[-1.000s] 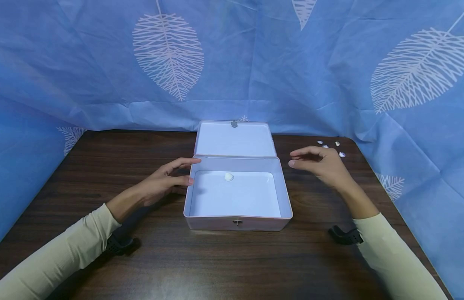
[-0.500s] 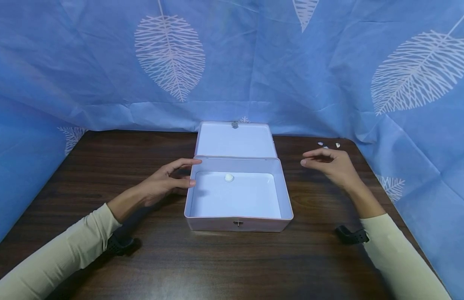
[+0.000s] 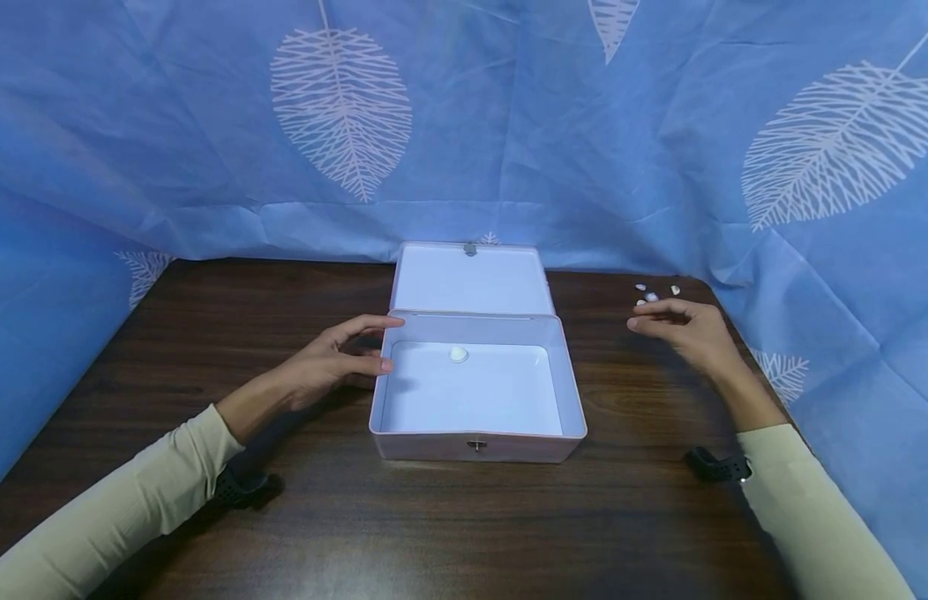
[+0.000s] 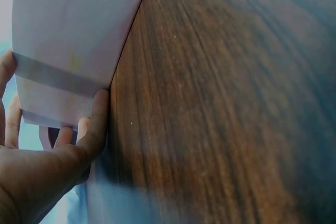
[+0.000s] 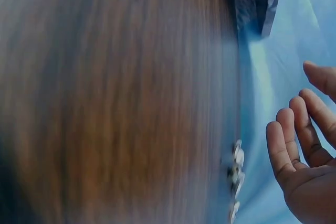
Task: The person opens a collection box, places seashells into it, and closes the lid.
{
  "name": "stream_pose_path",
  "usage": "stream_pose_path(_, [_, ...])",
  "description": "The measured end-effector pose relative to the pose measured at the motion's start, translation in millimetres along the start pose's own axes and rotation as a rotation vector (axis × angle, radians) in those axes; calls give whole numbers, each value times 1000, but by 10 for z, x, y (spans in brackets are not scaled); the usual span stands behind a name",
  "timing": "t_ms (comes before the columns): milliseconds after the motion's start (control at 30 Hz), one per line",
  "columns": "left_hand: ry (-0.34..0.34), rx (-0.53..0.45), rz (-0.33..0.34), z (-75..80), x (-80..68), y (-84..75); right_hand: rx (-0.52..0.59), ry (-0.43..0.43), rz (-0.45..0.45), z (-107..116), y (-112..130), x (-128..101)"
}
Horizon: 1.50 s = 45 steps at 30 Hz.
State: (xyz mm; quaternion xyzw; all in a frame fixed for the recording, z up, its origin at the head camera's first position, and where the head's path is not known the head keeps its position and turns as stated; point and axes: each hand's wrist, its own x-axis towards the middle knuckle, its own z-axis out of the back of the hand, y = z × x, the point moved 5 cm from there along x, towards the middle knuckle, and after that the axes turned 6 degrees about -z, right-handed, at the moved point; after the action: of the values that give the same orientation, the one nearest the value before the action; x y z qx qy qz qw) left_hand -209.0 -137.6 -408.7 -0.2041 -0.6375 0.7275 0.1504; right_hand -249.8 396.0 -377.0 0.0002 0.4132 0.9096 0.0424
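Note:
A pale pink box (image 3: 479, 446) stands open in the middle of the dark wooden table (image 3: 209, 333), its lid (image 3: 470, 279) laid back. One small white shell (image 3: 457, 354) lies inside near the back wall. My left hand (image 3: 336, 354) rests against the box's left wall (image 4: 68, 61), thumb and fingers touching its rim. My right hand (image 3: 681, 329) hovers loosely over the table at the back right, holding nothing, just in front of several small white shells (image 3: 655, 293). The right wrist view shows its relaxed fingers (image 5: 294, 145) beside those shells (image 5: 236, 177).
A blue curtain with white leaf prints (image 3: 336, 108) hangs around the table's back and sides. Black wrist straps (image 3: 239, 487) sit at both cuffs. The table's right edge (image 3: 741, 333) runs close to my right hand.
My right hand has moved right and back, away from the box toward the loose shells. My left hand and the box have stayed still.

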Motion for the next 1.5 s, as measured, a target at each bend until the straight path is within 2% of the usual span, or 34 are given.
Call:
stream_pose_path(233, [-3,-9,1,7,1,12,-17,9,-65,109,-174,68])
stream_pose_path(600, [0,-6,-14,1,3,12,-37,5,-112,253,-420,146])
stream_pose_path(1033, [1,-10,-12,-1,-1,-2,-28,53,-209,280,-521,205])
stream_pose_path(1300, [2,-9,-19,3,-1,9,-127,90,-224,293,-567,272])
stream_pose_path(1500, [0,-7,-24,4,5,12,-158,111,-213,280,-562,293])
